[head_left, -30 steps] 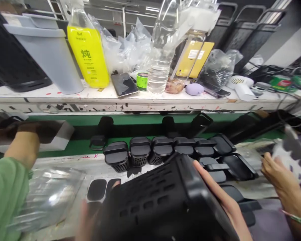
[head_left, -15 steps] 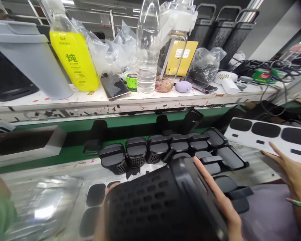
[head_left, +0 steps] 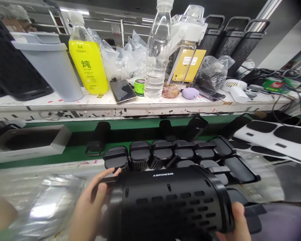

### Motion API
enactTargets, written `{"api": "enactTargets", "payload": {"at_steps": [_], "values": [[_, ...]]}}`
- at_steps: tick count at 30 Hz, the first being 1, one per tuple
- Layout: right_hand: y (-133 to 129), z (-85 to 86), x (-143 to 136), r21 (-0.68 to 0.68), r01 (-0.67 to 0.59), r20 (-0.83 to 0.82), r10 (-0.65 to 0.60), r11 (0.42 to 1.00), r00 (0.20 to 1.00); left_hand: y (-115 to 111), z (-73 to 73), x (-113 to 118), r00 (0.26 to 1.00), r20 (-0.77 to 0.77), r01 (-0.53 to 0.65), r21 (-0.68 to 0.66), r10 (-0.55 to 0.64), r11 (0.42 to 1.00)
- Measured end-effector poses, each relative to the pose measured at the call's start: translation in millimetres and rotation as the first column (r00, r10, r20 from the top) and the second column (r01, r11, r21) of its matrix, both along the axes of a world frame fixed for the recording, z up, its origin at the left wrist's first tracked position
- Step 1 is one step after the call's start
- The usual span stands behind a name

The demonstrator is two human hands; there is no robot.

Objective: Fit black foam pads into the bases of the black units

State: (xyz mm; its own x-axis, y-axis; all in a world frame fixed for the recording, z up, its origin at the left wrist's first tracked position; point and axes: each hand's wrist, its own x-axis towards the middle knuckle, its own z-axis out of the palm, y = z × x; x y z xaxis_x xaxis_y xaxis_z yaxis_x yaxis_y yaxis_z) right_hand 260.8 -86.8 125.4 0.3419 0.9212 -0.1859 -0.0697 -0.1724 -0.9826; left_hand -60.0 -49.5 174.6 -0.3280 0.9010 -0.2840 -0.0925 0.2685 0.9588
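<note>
A black perforated housing (head_left: pixel 170 201), with rows of slots and white "MERKURY" lettering, lies sideways between my hands in the foreground. My left hand (head_left: pixel 86 204) grips its left end, the fingers around a dark handle-like part there. At the other end my right hand (head_left: pixel 238 221) holds the rim, thumb showing and most fingers hidden beneath. Just behind stand several similar black housings with grey tops, such as a tall one (head_left: pixel 139 154) and a flat-topped one (head_left: pixel 240 169) at the right.
A shelf (head_left: pixel 130 108) crosses above the bench, bearing a yellow bottle (head_left: pixel 89 67), a water bottle (head_left: pixel 157 57) and a phone (head_left: pixel 122 91). Clear plastic film (head_left: pixel 52 204) lies at left, near another person's arm (head_left: pixel 1 211). White sheets with black ovals (head_left: pixel 278 145) are at right.
The housing has turned from slanting upward to nearly level, bringing its lettering into view. My left hand has moved onto its end. At right, another person's hand has left the view and the white sheet has shifted.
</note>
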Motion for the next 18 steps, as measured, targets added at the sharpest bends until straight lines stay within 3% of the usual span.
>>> {"api": "enactTargets", "payload": {"at_steps": [3,8,13,18], "values": [[7,6.4,-8,-0.083,0.025,-0.161,-0.038,0.996,0.986,5,5.8,1,0.999,0.005,0.042,-0.011,-0.042,0.999],[16,23.9,-19,-0.189,-0.003,-0.473,-0.089,0.982,0.876,16,25.0,10,0.997,0.054,0.052,-0.014,-0.051,0.999],[25,26.1,-23,-0.159,0.013,-0.496,-0.091,0.987,0.863,30,35.8,13,0.993,0.090,0.072,0.038,-0.075,0.997],[38,25.4,-15,-0.146,0.066,-0.460,-0.127,0.987,0.879,36,31.5,16,0.982,0.089,0.159,0.087,-0.166,0.984]]}}
